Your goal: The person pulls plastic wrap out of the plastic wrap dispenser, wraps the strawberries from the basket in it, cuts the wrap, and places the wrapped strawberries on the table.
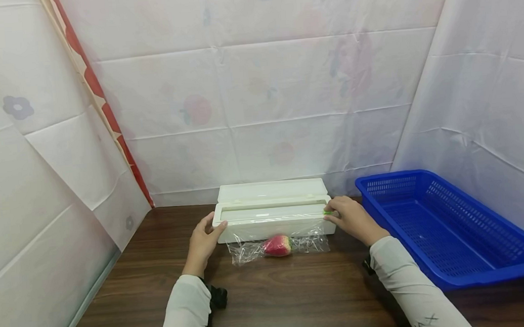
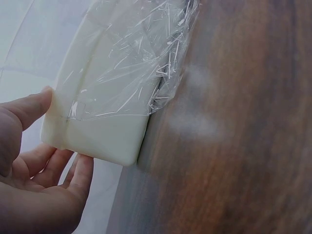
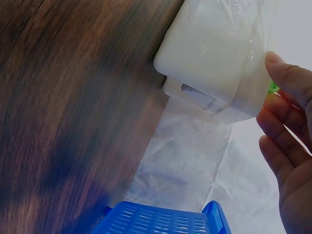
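Note:
A white cling film dispenser point(image 1: 230, 232) stands on the table with its lid point(image 1: 270, 189) tipped back. Clear cling film point(image 1: 312, 243) hangs down its front onto the wood, over a red fruit point(image 1: 276, 246) with a pale yellow-green end. My left hand point(image 1: 203, 242) grips the dispenser's left end, thumb by the top edge and fingers against the end face in the left wrist view. At the right end, my right hand point(image 1: 351, 219) pinches a small green slide cutter point(image 3: 273, 87) between thumb and index finger; the fingers partly hide it.
A blue plastic basket point(image 1: 426, 266) with perforated walls stands on the right of the brown wooden table point(image 1: 272, 304). White printed sheets point(image 1: 256, 88) hang behind and on both sides. A red-edged strip point(image 1: 97, 86) runs down the left corner.

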A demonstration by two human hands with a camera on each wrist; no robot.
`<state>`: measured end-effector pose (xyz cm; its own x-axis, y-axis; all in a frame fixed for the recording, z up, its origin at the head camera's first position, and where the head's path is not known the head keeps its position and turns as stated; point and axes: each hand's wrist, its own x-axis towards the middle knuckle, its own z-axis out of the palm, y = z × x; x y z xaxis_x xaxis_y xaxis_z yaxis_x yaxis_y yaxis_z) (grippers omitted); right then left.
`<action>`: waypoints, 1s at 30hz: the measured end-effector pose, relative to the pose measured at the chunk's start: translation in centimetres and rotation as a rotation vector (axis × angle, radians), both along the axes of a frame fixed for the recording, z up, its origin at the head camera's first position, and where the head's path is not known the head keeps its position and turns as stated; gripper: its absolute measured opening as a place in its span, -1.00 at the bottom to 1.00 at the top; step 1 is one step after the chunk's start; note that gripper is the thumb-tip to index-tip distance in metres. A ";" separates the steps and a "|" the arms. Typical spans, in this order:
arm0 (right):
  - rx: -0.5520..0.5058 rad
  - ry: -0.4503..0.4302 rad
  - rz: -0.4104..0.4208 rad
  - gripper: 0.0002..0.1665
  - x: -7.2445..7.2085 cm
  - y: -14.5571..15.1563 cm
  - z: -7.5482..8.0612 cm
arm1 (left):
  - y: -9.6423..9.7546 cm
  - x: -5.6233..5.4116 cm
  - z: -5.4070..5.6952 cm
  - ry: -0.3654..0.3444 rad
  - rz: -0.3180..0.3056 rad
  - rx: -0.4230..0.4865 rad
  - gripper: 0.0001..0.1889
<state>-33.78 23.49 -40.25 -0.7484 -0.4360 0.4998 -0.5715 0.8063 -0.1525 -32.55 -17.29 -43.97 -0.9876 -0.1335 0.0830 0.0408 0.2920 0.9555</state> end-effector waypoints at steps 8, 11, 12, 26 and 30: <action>0.021 0.057 0.045 -0.80 -0.5 0.1 0.0 | 0.0 0.2 0.1 -0.003 0.003 0.004 -0.23; 0.026 0.066 0.063 -0.80 -0.6 0.3 -0.1 | 0.0 0.3 0.1 -0.013 -0.004 0.008 -0.23; 0.029 0.070 0.069 -0.80 -0.6 0.3 -0.1 | -0.1 0.2 0.1 -0.014 -0.006 0.007 -0.23; 0.039 0.023 0.221 -0.69 -0.4 -0.4 0.2 | -0.1 0.3 0.3 -0.010 -0.009 -0.005 -0.24; 0.043 0.002 0.237 -0.67 -0.5 -0.5 0.3 | 0.0 0.3 0.3 -0.008 -0.009 -0.004 -0.24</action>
<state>-34.25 22.94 -39.99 -0.6217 -0.6202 0.4784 -0.7458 0.6554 -0.1196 -32.24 -17.31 -43.65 -0.9893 -0.1245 0.0761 0.0362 0.2958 0.9546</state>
